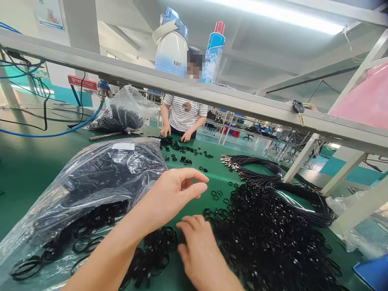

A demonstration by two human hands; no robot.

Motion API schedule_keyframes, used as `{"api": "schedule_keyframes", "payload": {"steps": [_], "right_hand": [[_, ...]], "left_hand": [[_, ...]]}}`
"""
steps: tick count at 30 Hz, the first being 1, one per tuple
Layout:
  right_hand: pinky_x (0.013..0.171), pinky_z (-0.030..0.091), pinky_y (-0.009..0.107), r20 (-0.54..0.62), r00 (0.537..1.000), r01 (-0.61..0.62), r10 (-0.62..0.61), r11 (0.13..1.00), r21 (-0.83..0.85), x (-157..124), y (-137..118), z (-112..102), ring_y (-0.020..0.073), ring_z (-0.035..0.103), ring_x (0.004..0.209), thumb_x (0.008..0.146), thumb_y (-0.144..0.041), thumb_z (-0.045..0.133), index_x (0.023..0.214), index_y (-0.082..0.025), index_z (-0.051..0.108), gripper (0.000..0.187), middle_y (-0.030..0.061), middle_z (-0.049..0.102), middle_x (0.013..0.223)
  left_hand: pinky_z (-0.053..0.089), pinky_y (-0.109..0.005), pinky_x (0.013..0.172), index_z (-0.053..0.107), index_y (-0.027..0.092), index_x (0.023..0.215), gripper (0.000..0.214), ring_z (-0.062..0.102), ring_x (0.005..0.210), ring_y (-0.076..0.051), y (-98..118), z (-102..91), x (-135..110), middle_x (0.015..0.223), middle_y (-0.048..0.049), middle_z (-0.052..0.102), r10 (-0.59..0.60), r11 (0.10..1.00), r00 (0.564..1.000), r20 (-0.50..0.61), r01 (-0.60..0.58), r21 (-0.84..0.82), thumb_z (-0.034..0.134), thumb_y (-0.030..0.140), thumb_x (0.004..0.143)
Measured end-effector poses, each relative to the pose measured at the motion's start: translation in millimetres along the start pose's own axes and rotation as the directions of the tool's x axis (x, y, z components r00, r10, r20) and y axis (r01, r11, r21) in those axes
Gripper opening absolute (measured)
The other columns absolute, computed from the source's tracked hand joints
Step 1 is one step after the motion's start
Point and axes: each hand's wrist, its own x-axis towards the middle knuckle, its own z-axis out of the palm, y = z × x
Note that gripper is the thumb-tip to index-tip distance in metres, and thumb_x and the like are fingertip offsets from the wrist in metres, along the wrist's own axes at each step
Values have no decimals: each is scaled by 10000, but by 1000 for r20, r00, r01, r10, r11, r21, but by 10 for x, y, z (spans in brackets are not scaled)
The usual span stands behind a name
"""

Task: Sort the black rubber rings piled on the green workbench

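My left hand hovers over the green table, its thumb and forefinger curved with a small gap between the tips and nothing visible in them. Below it, my right hand is palm down near the table, slightly blurred, fingers bent and thumb apart, with no thing seen in it. To its right spreads a large heap of small black rings. A smaller pile of black rings lies left of it, partly behind my left forearm. Loose rings are scattered beyond my hands.
A big clear plastic bag of black rings fills the left side; another bag stands behind. Coiled black cords lie right. Across the table, a person handles rings. A shelf beam crosses above, carrying a thermos and spray can.
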Motion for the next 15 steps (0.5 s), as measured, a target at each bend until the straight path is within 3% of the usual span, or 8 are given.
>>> {"api": "schedule_keyframes", "payload": {"steps": [3,6,9,11,13,15], "right_hand": [[876,407,374,107,994,4,-16,994,109,116,-171,207,265,502,1045,701,-159,649,1181,-244,565,494,59,584,1183],[774,428,323,133,991,-50,28,985,163,171,-127,232,231,563,907,677,-36,551,941,-223,667,344,43,660,940],[741,414,278,3,987,-151,160,928,341,131,94,56,184,581,819,653,12,470,835,-198,666,340,17,660,828],[677,407,243,-31,966,-204,255,835,511,66,262,-129,153,566,734,653,-6,465,815,-187,652,307,-7,631,754],[598,388,218,-19,950,-229,312,735,638,-8,387,-316,128,523,643,666,-45,483,792,-179,639,241,-26,585,689],[569,381,210,-33,944,-218,327,697,683,-75,451,-464,118,499,614,688,-82,501,773,-177,633,183,-31,573,677]], "left_hand": [[429,-246,657,669,286,918,186,621,742,-160,39,17,-17,742,39,663,-18,1000,999,34,18,2,548,404,839],[435,-256,665,665,290,925,193,620,755,-167,47,14,-24,771,37,667,-38,999,998,50,37,6,535,409,846],[434,-257,688,669,286,904,183,609,770,-165,-9,38,8,795,40,670,-26,1000,998,50,26,11,539,402,846],[433,-260,733,671,279,905,184,600,825,-168,-86,115,48,869,36,678,-13,1000,999,51,13,9,542,396,847],[444,-269,767,651,269,990,244,584,921,-187,-182,270,86,982,10,665,-31,999,998,55,32,-32,523,427,855],[480,-284,744,588,261,1122,371,564,984,-213,-278,498,103,1060,-29,628,-98,985,990,96,111,-135,478,501,861]]}}
